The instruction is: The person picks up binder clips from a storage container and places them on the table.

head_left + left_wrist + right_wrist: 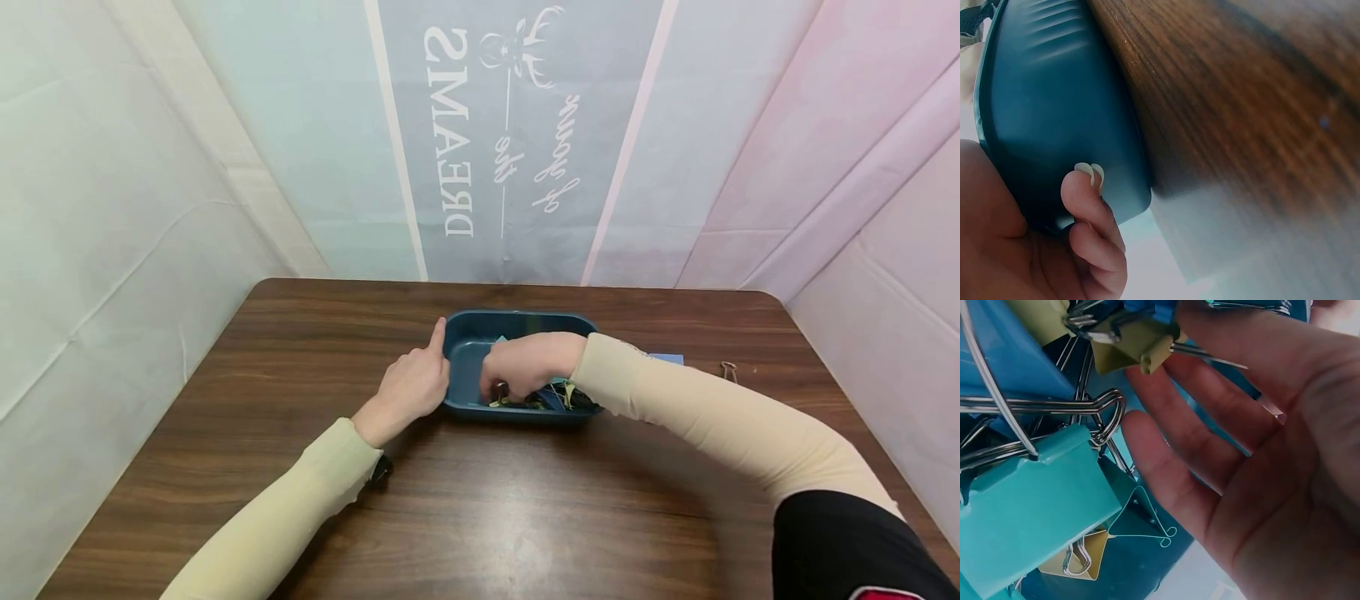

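A dark teal plastic bin (517,317) stands on the table, with binder clips of several colours heaped in its right part. My left hand (411,383) holds the bin's left end, index finger stretched along the outside and curled fingertips (1079,190) against the outer wall. My right hand (528,364) reaches down into the bin. In the right wrist view its thumb and forefinger pinch an olive binder clip (1129,347), partly hidden by the thumb. Beside the other fingers lie a large turquoise binder clip (1035,506) and a yellow binder clip (1094,556).
The brown wooden table (480,517) is walled by pale fabric, with a printed backdrop (517,150) behind. Right of the bin, a blue item (667,359) shows past the right sleeve, and a binder clip (729,371) with a wire handle lies farther right.
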Motion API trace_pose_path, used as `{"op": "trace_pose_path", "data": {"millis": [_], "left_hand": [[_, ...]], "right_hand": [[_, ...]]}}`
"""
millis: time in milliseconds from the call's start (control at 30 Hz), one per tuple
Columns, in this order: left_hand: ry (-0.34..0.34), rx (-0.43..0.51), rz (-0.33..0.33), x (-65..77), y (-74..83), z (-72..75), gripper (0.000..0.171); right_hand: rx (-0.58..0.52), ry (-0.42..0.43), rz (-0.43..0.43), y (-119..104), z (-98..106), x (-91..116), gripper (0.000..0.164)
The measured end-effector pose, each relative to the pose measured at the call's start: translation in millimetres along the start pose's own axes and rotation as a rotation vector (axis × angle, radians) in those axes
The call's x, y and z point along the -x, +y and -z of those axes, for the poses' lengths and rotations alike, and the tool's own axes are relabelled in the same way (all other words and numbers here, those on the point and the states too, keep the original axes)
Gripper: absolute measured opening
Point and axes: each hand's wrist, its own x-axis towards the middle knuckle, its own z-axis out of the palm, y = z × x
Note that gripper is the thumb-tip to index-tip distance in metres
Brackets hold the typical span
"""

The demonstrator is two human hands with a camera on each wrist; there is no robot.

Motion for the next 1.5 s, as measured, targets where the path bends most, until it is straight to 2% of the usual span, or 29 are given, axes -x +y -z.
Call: {"op": "trace_pose_path", "data": {"millis": [233, 533, 800, 1033, 1267, 1500], "left_hand": [[0.001, 0.009, 0.007, 0.4, 0.3, -0.2, 0.065], [0.000, 0.018, 0.002, 0.5, -0.2, -1.2, 0.065], [-0.005, 0.023, 0.010, 0.3, 2.0, -2.5, 0.065], [-0.005, 0.012, 0.009, 0.6, 3.0, -2.2, 0.065], [-0.005, 0.011, 0.006, 0.7, 1.3, -2.1, 0.065], [0.009, 0.022, 0.002, 1.1, 1.5, -2.1, 0.064]], "right_hand": [[-0.028, 0.031, 0.004, 0, 1, 2, 0.045], [0.000, 0.033, -0.035, -2, -1, 3, 0.034], [0.061, 0.120, -0.020, -1, -5, 2, 0.028], [0.047, 0.180, 0.016, -1, 0, 9, 0.027], [0.079, 0.283, 0.085, -6, 14, 28, 0.023], [0.106, 0.400, 0.094, -5, 20, 66, 0.020]]}}
